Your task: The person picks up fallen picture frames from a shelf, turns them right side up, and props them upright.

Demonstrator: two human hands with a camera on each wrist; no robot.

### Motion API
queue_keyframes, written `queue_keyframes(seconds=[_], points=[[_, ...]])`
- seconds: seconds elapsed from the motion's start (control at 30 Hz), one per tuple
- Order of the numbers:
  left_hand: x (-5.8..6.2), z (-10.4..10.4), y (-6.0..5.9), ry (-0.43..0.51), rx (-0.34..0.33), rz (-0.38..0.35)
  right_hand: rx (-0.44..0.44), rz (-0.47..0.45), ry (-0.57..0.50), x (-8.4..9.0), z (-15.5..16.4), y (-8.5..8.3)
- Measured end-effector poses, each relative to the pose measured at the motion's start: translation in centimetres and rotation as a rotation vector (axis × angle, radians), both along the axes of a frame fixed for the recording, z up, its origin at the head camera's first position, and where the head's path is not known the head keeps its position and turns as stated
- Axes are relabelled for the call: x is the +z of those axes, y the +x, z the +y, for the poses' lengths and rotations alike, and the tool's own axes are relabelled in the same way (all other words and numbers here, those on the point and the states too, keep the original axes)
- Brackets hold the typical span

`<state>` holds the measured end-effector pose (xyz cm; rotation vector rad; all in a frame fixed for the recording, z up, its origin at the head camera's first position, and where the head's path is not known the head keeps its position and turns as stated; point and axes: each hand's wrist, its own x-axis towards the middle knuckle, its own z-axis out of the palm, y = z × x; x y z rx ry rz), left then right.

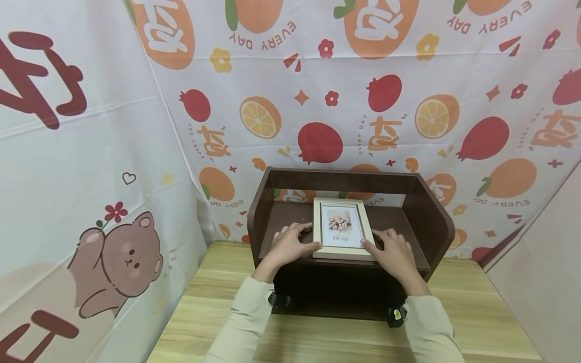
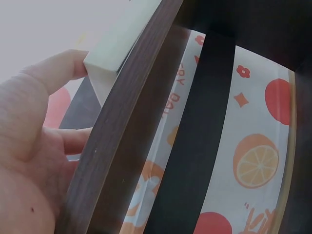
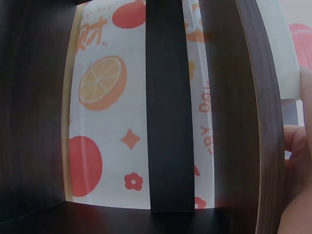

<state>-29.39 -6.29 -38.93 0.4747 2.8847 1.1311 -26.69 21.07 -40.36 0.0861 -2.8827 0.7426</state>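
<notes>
A cream picture frame (image 1: 342, 253) with a flower print lies face up on the top shelf of a dark brown desktop shelf (image 1: 290, 212). My left hand (image 1: 288, 245) holds the frame's left side near its front corner, the thumb on the edge. On the opposite side, my right hand (image 1: 396, 254) grips the frame, its thumb over the border. In the left wrist view, the left thumb (image 2: 63, 68) touches the frame's pale corner (image 2: 105, 63) above the shelf board. The right wrist view catches only part of the right hand (image 3: 300, 146) beside the frame; its fingertips are mostly hidden.
The shelf's raised side panels (image 1: 431, 217) flank both hands, and its back has a crossbar (image 1: 340, 180). Below lies a dark open compartment (image 1: 336, 290). The unit stands on a light wood table (image 1: 209, 297), against a fruit-print cloth (image 1: 281, 75).
</notes>
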Motion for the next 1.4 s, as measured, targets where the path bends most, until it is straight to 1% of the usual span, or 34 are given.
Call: queue_keyframes(seconds=[0.2, 0.33, 0.47, 0.57, 0.67, 0.87, 1.07, 1.23, 1.33, 1.4], points=[[0.1, -0.1, -0.3, -0.004, -0.032, -0.030, 0.011, -0.003, 0.011, -0.3, 0.1, -0.1], [0.1, -0.3, -0.4, -0.005, -0.047, -0.050, 0.000, -0.038, -0.036, -0.2, 0.0, -0.1], [0.2, -0.4, -0.4, 0.035, -0.057, -0.064, -0.001, -0.055, -0.106, 0.2, -0.1, -0.3], [0.4, -0.5, -0.3, 0.067, -0.065, -0.068, 0.001, -0.057, -0.130, 0.4, -0.1, -0.4], [0.4, -0.6, -0.1, 0.080, -0.069, -0.069, 0.006, -0.058, -0.139, 0.3, 0.0, -0.3], [0.2, -1.0, 0.1, 0.091, -0.054, -0.068, 0.034, -0.066, -0.154, 0.0, 0.1, -0.3], [0.1, -1.2, -0.1, 0.130, -0.077, -0.088, 0.061, -0.071, -0.169, 0.0, 0.6, -0.4], [0.1, -1.5, -0.1, 0.154, -0.103, -0.093, 0.099, -0.134, -0.223, 0.2, 1.2, -0.3], [0.0, -1.6, -0.2, 0.172, -0.137, -0.083, 0.098, -0.182, -0.256, 0.4, 1.6, -0.1], [0.0, -1.6, -0.2, 0.173, -0.157, -0.074, 0.094, -0.198, -0.274, 0.4, 1.8, -0.1]])
